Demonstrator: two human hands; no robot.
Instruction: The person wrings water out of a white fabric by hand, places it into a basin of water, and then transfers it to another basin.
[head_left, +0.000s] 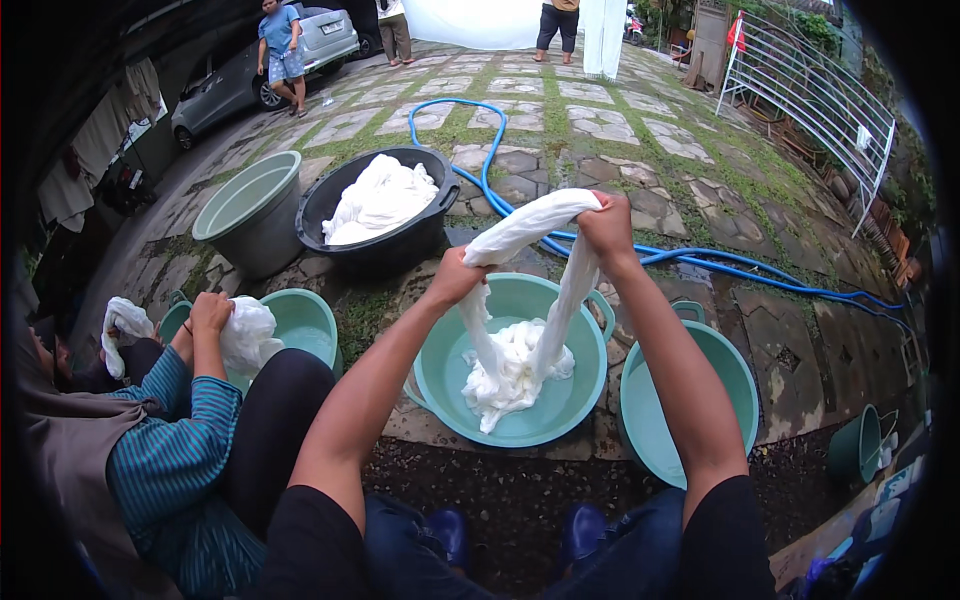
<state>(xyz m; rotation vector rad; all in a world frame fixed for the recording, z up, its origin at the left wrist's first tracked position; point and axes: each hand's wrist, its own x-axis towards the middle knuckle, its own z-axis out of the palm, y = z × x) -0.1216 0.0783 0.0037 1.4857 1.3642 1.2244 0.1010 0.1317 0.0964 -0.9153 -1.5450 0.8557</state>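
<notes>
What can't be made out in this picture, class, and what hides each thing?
All in the head view:
- Floor of the middle basin under the white cloth: covered by that cloth.
- Cloth inside the left hand and right hand: wrapped by the fingers.
- Part of the right-hand basin: behind the right forearm.
- Floor of the black tub: under piled laundry.
- Top of the white sheet: cut by the upper edge.
</notes>
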